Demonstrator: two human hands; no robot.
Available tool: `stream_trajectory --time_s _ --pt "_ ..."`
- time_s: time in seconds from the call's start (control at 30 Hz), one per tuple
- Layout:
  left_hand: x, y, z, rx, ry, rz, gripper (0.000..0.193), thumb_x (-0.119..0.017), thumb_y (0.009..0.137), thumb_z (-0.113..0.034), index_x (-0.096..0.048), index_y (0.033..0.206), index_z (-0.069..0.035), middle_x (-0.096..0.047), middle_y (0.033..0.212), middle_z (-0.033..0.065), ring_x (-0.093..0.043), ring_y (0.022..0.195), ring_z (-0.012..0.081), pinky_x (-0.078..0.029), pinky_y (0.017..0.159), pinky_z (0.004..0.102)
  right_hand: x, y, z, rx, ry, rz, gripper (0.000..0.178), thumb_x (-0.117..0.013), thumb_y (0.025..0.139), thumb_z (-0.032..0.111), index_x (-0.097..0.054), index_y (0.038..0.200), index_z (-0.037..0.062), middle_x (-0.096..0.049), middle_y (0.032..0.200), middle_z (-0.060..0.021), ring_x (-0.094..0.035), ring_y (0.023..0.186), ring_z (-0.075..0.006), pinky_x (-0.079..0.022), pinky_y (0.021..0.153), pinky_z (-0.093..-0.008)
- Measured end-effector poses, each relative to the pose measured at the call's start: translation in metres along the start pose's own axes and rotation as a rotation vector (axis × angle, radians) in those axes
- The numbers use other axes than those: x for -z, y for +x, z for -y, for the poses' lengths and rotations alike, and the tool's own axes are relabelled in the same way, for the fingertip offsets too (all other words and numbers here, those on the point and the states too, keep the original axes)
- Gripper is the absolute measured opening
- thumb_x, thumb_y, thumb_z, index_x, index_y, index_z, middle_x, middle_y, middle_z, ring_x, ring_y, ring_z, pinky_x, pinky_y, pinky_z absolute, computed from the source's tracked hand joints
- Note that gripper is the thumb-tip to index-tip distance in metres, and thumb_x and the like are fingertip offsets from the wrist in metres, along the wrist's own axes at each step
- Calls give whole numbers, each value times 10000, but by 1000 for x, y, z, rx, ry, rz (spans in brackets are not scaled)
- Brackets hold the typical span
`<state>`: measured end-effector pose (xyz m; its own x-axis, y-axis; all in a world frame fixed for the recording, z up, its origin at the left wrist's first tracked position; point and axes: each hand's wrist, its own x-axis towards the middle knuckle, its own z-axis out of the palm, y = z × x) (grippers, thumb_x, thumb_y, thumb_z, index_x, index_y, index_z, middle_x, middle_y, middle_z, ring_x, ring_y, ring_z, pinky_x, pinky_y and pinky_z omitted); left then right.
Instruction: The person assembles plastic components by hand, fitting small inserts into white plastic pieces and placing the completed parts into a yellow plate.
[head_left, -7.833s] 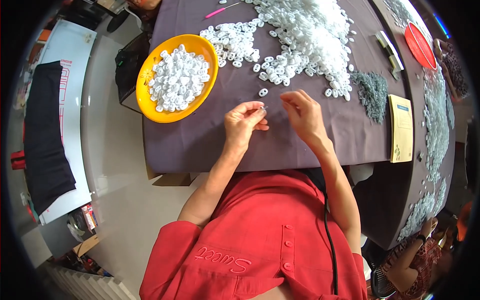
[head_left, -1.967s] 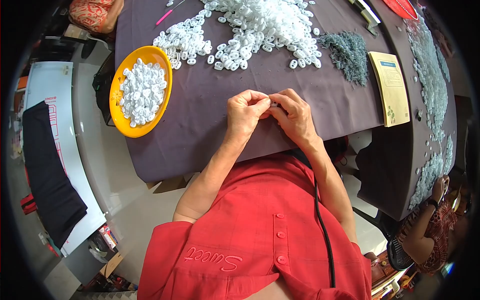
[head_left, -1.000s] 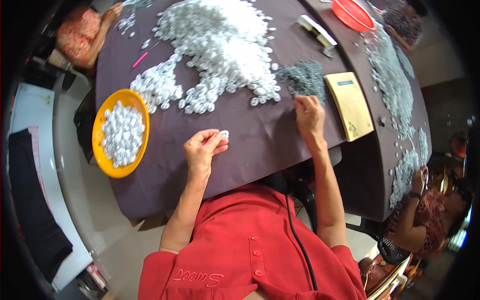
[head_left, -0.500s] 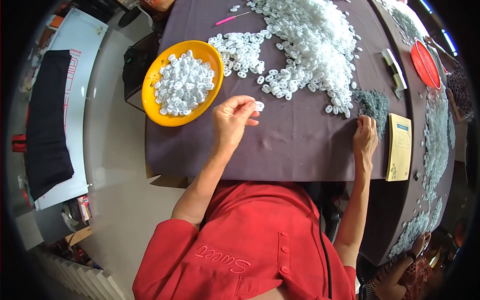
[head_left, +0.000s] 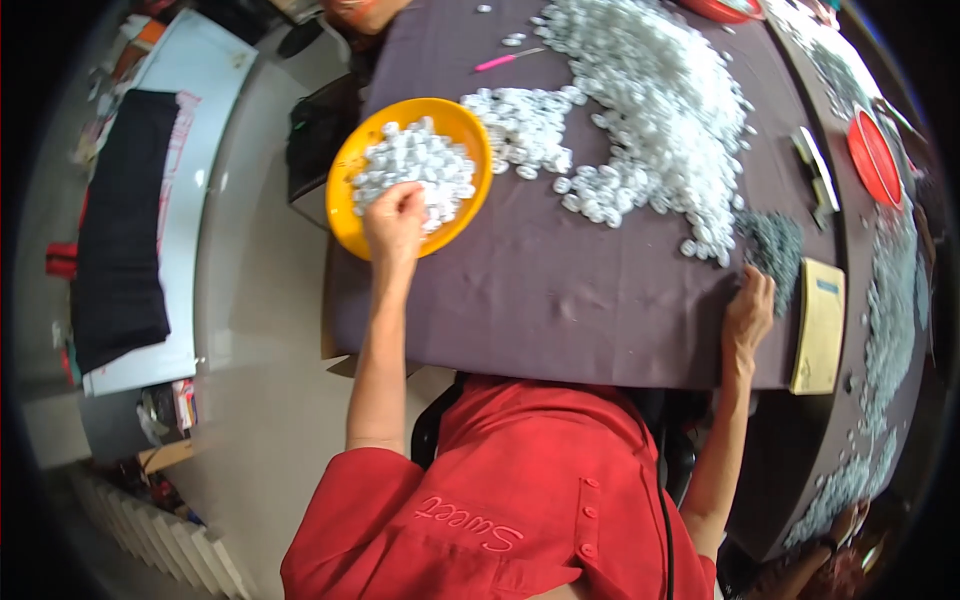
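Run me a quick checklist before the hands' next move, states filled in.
1. Left hand at the yellow bowl: ok.
2. White pieces available in the bowl: ok.
3. Left hand free of any piece: cannot tell, fingers curled.
4. Right hand at the grey pile: ok.
5. Grey bit in the right hand: cannot tell, too small.
6. Bowl fully supported by the table: cannot tell, rim shows past the edge.
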<state>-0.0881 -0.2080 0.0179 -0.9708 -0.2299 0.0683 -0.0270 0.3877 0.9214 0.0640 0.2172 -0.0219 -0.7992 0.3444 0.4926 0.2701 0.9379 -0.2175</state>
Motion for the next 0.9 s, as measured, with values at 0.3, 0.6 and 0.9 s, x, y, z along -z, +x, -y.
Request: stream_trajectory --time_s 0.3,0.6,0.9 --pt "-6 -8 -10 -190 81 -163 123 -603 816 -86 -637 871 19 -630 696 87 -582 628 138 -456 586 276 0 -2 -2 12 56 6 174 -483 858 52 -542 1021 74 -534 912 -107 -550 837 -296 -450 695 -388" --pt "-139 -73 -39 -609 154 178 134 -674 729 -114 -630 846 -69 -572 762 87 -589 676 266 -474 585 357 -2 -5 -4 -16 93 13 140 -467 873 50 -541 991 63 -526 918 -123 -545 839 -307 -441 701 -395" --pt "-167 -87 -39 -672 297 227 126 -680 697 -78 -608 800 -75 -544 780 76 -575 771 254 -494 623 360 0 -8 -9 -81 196 -21 133 -433 926 113 -532 965 33 -541 891 -150 -538 829 -315 -430 723 -374"
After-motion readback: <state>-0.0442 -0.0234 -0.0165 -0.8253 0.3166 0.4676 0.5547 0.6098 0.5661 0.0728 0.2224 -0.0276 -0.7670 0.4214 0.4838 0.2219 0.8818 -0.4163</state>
